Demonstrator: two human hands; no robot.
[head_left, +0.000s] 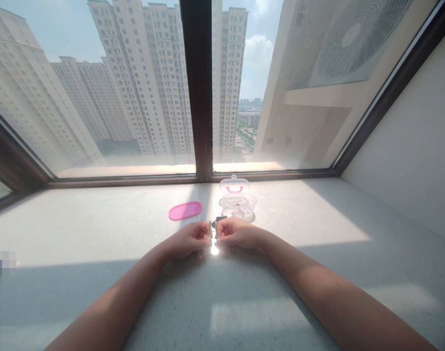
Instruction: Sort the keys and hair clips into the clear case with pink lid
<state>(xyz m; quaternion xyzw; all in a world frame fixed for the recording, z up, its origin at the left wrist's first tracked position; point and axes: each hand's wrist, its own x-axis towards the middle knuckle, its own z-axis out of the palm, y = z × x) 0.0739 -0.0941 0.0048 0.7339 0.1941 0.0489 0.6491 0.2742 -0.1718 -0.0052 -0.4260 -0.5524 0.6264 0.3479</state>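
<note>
Both my hands meet over the pale stone window sill (98, 234), in the middle of the view. My left hand (188, 240) is closed in a pinch on a small shiny metal piece (209, 229). My right hand (239, 232) is closed too, pinching a second small metal piece with a dark end (218, 223). The two pieces touch or nearly touch between my fingertips, and a bright glint lies just below them. What the pieces are is too small to tell.
Just beyond my right hand stands a small clear plastic box (239, 204) with its lid (234, 185) hinged open. A flat pink oval (185, 210) lies to its left. Behind is a dark-framed window (197, 87); a white wall (408, 146) rises at the right.
</note>
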